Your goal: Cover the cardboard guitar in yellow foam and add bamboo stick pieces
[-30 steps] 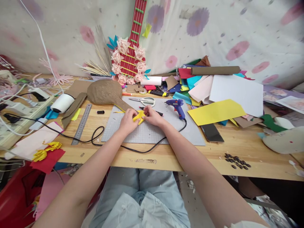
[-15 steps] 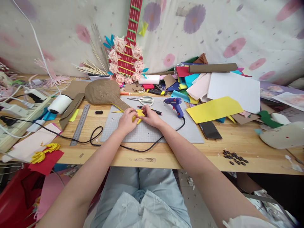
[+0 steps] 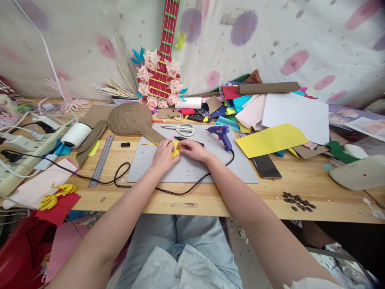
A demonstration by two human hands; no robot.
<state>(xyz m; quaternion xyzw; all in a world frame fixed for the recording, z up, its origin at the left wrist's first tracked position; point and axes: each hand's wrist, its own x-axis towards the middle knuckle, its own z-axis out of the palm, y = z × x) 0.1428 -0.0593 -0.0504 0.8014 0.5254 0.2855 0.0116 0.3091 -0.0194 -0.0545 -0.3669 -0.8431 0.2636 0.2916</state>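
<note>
Both bare forearms reach from the frame's lower corners toward centre; the left hand [image 3: 162, 155] and right hand [image 3: 194, 149] meet, fingers curled, knuckles up.

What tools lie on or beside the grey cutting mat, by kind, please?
Scissors: 1
Glue gun: 1
Metal ruler: 1
Black pen: 1
Total: 4

A home craft corner: coloured paper sheets [image 3: 270, 138], a glue gun [image 3: 221, 134] and scissors [image 3: 180, 128] are crowding the counter [image 3: 300, 180].
</note>
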